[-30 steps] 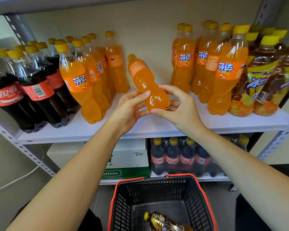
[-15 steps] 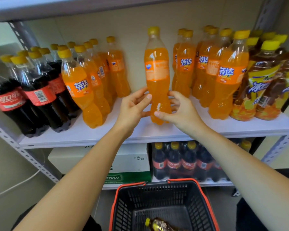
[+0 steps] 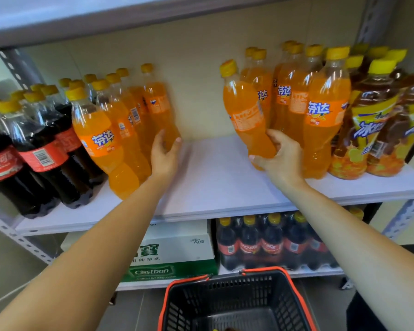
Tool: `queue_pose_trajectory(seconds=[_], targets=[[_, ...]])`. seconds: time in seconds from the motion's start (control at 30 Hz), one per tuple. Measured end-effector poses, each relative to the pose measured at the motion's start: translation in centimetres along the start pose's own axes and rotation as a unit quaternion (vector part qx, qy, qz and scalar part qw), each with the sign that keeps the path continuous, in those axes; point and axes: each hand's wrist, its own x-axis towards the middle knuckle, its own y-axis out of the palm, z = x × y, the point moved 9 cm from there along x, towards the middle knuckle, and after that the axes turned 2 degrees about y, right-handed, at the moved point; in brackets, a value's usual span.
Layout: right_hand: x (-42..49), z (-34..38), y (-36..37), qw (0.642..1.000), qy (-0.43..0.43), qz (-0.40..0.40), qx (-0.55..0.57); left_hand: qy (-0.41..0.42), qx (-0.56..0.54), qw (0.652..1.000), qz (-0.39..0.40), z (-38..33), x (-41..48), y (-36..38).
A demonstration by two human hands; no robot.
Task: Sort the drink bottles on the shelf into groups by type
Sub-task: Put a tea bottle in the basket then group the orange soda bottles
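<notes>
My right hand (image 3: 281, 156) grips the lower part of an orange soda bottle (image 3: 245, 111), which leans left beside the right-hand group of orange soda bottles (image 3: 320, 115). My left hand (image 3: 164, 154) reaches to the back bottle (image 3: 158, 106) of the left-hand orange soda group (image 3: 105, 139), its fingers curved around that bottle's base. Dark cola bottles (image 3: 34, 149) with red labels stand at the shelf's far left. Iced tea bottles (image 3: 373, 125) with yellow labels stand at the far right. The white shelf (image 3: 213, 177) shows a bare gap between the two orange groups.
Below the shelf sit a white and green water carton (image 3: 172, 256) and a pack of cola bottles (image 3: 270, 244). A black basket with a red rim (image 3: 234, 304) stands under my arms. Grey perforated uprights (image 3: 17, 65) frame the shelf, and another shelf board runs overhead.
The bottle that both hands held at the middle has moved right, now in my right hand alone. My left hand let go and moved left to the other orange group.
</notes>
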Motion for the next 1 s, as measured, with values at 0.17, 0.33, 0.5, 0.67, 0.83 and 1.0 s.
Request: queue_pose_trajectory(seconds=[0.17,0.33,0.5,0.67,0.83,1.0], targets=[[0.9,-1.1,0.4,0.999,0.01,-0.015,-0.028,0.013,0.036,0.999,-0.012,1.5,3.3,0.7],[0.8,-1.5,-0.3,0.999,0.01,-0.039,-0.034,0.018,0.064,0.998,-0.011,2.6,5.3,1.6],[0.9,-2.3,-0.1,0.998,0.042,-0.041,-0.034,0.004,0.089,0.996,-0.015,3.4,7.0,1.6],[1.2,-2.7,0.7,0.998,0.05,-0.017,-0.036,0.016,0.089,0.996,0.007,3.4,7.4,1.9],[0.4,-2.2,-0.1,0.998,0.046,-0.039,-0.033,0.016,0.05,0.996,0.07,3.3,6.3,3.2],[-1.8,0.0,1.4,0.984,-0.054,0.087,-0.144,0.04,0.035,0.99,0.129,2.4,4.2,4.1]])
